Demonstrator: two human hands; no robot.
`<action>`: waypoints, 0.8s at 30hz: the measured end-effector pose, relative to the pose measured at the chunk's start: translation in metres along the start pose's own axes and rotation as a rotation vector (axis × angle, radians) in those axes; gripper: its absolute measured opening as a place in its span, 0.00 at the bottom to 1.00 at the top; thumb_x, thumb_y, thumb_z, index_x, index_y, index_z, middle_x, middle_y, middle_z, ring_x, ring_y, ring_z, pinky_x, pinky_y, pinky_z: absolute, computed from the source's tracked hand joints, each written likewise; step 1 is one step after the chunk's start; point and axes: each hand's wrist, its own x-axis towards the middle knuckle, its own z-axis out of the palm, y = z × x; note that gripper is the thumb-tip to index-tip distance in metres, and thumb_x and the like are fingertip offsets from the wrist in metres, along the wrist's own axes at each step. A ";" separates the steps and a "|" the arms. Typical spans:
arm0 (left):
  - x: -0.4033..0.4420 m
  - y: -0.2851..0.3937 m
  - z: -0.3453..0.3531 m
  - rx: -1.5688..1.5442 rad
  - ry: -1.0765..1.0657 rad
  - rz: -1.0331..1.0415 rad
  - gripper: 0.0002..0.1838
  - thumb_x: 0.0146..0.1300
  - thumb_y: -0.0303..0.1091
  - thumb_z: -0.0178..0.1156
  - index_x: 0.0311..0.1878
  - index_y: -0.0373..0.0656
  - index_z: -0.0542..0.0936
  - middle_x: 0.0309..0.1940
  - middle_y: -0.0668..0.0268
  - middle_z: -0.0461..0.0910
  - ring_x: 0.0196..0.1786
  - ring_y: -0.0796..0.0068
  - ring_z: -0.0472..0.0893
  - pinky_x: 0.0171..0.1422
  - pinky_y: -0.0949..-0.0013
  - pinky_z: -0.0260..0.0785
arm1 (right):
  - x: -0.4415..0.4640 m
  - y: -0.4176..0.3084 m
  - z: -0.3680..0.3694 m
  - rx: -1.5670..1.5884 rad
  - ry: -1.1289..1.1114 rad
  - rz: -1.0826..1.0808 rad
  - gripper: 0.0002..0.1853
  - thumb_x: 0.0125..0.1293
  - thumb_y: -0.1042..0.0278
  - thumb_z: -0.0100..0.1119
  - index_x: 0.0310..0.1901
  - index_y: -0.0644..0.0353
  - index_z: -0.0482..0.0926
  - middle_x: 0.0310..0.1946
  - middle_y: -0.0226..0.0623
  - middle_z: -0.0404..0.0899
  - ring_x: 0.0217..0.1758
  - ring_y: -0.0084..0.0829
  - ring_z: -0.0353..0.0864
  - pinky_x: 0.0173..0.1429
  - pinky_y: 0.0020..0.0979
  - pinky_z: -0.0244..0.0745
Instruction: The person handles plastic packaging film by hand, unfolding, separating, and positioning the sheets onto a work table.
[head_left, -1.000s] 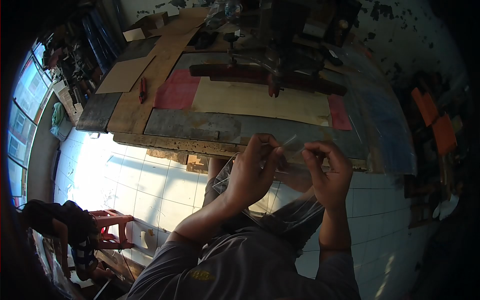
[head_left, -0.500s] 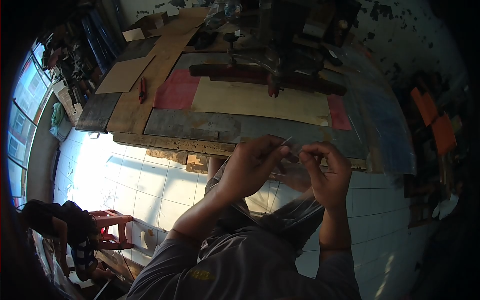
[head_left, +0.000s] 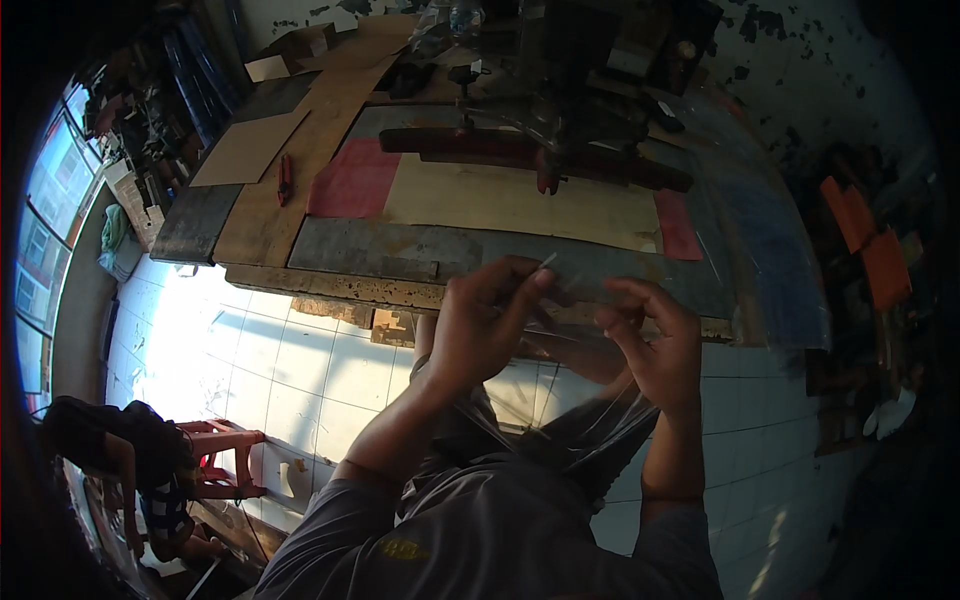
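Note:
Clear plastic sheet (head_left: 515, 392) hangs between my hands over my lap, with its edges hard to make out. My left hand (head_left: 490, 315) pinches the plastic near the table's front edge, and a thin pale strip shows at its fingertips. A short gap to the right, my right hand (head_left: 655, 335) has its thumb and fingers curled close together; what is between them is too faint to tell. Beyond both hands, a pale yellow panel (head_left: 520, 205) with red ends lies on the grey table surface (head_left: 390, 250).
A dark machine with a long bar (head_left: 530, 155) stands over the panel. Brown cardboard (head_left: 250, 150) and a red cutter (head_left: 285, 180) lie at the left. Clear bluish plastic (head_left: 775, 250) drapes over the table's right side. Another person (head_left: 125, 445) is at lower left, beside a red stool (head_left: 225, 455).
My left hand has moved left and slightly nearer to me, away from my right hand, which stays about where it was. The gap between them has widened since half a second ago.

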 end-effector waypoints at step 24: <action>0.024 -0.002 -0.064 0.014 0.352 0.117 0.18 0.82 0.42 0.57 0.53 0.33 0.82 0.38 0.57 0.90 0.27 0.77 0.86 0.32 0.76 0.73 | 0.012 0.036 -0.060 -0.082 -0.033 0.136 0.09 0.68 0.68 0.71 0.44 0.65 0.88 0.37 0.32 0.90 0.43 0.20 0.81 0.54 0.29 0.74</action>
